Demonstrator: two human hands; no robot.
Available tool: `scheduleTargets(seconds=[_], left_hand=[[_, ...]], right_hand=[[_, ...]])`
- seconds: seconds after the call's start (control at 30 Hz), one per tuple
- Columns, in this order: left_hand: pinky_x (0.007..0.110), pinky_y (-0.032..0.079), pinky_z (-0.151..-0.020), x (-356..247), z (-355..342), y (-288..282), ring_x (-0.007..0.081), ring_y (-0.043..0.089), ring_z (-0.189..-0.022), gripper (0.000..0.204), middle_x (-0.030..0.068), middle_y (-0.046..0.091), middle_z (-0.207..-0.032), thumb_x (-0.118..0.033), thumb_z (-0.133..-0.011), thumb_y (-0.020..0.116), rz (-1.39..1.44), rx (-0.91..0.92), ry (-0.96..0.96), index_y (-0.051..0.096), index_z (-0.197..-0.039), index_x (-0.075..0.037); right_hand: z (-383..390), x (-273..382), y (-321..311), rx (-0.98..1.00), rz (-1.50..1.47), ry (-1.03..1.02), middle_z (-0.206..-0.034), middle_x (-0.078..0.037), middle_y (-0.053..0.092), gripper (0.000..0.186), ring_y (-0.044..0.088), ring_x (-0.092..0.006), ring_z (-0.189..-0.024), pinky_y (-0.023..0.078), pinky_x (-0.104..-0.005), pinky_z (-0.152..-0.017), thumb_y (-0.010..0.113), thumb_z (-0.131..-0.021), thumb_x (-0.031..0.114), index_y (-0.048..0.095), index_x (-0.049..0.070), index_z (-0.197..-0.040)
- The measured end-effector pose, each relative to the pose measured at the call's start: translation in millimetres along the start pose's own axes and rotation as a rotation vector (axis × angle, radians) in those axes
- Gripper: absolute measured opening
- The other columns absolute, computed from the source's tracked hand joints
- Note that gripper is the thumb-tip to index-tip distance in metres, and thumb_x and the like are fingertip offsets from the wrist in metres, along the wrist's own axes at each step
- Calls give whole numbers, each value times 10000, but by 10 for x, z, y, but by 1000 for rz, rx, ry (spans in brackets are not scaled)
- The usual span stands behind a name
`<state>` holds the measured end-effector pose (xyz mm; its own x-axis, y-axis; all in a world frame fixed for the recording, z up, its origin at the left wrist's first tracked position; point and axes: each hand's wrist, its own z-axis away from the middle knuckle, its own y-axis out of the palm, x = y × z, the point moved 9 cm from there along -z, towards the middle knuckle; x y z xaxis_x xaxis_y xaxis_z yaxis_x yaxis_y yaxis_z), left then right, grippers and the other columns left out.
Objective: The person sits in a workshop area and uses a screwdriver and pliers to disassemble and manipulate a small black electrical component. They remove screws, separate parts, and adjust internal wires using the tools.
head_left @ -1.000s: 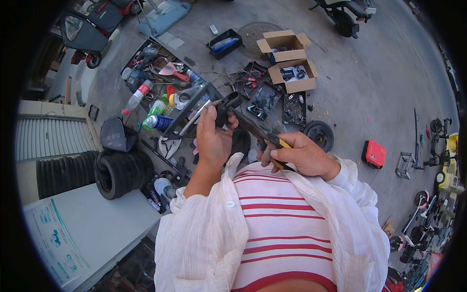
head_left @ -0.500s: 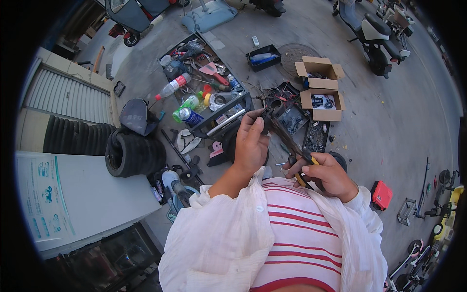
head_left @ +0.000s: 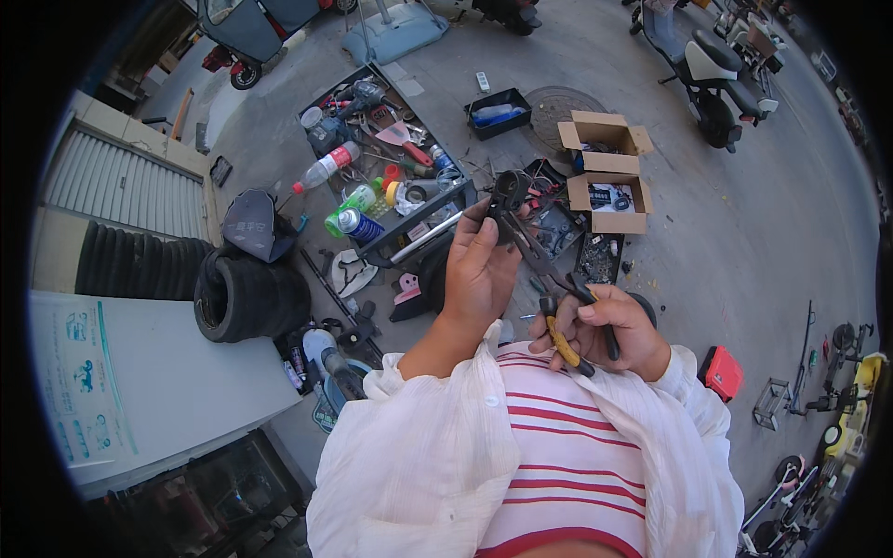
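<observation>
My left hand (head_left: 476,265) holds up a black ringed part (head_left: 508,193), with its thumb pressed along it. My right hand (head_left: 619,330) grips pliers (head_left: 567,339) with black and yellow handles, which stand spread apart. Their long dark metal end reaches up and left to the black part; whether it is clamped on it I cannot tell. A small dark cylindrical piece (head_left: 549,305) shows by my right fingers, too small to name. Both hands are raised in front of my striped shirt.
A metal tray (head_left: 395,232) of tools and bottles, cardboard boxes (head_left: 619,223), stacked tires (head_left: 233,307) and a white cabinet (head_left: 167,372) lie around me. A red case (head_left: 721,372), scooters (head_left: 716,84) and a yellow ride-on vehicle (head_left: 865,372) are farther out.
The view has turned, shifting the surroundings rightward since a second ago. In the last half second the pliers' handles have spread and the yellow one has swung down-left; the black part is tipped upward.
</observation>
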<state>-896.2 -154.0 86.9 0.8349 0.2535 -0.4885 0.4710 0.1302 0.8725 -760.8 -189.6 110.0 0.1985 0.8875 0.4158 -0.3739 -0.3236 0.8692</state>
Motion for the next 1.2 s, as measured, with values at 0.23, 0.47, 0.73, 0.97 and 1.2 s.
scheduleTargets(seconds=[0.23, 0.47, 0.73, 0.97, 1.2], left_hand=[[541, 399, -1044, -26, -36, 190, 236, 517, -1206, 266, 147, 563, -1225, -150, -989, 443, 65, 77, -20, 444, -1241, -66], [533, 409, -1038, -50, -4, 255, 234, 518, -1203, 268, 152, 553, -1235, -154, -988, 453, 70, 95, -22, 450, -1248, -86], [532, 393, -1051, -55, 50, 317, 219, 519, -1202, 281, 140, 547, -1249, -169, -981, 476, 43, 118, 2, 449, -1250, -92], [536, 384, -1058, -43, 106, 345, 207, 516, -1206, 293, 125, 552, -1248, -176, -975, 493, 46, 122, -5, 447, -1254, -101], [547, 366, -1068, -37, 180, 382, 211, 515, -1211, 266, 120, 562, -1238, -167, -971, 499, 61, 122, 3, 458, -1228, -111]], right_hand=[[-66, -4, 189, 167, -83, -27, -1236, -371, 494, 395, 522, -478, -1158, 482, -532, -925, 482, -904, 167, 507, -144, -1147], [-49, -74, 193, 228, -131, -44, -1245, -372, 484, 399, 514, -478, -1165, 476, -532, -931, 456, -917, 163, 487, -144, -1170], [-15, -123, 174, 258, -147, -74, -1203, -334, 522, 321, 539, -453, -1144, 515, -516, -874, 459, -932, 171, 505, -102, -1096], [45, -130, 219, 288, -146, -95, -1179, -323, 522, 264, 554, -438, -1133, 547, -483, -839, 472, -936, 192, 497, -67, -980], [89, -188, 231, 280, -163, -76, -1177, -323, 522, 256, 560, -431, -1126, 553, -472, -834, 469, -940, 194, 492, -60, -962]])
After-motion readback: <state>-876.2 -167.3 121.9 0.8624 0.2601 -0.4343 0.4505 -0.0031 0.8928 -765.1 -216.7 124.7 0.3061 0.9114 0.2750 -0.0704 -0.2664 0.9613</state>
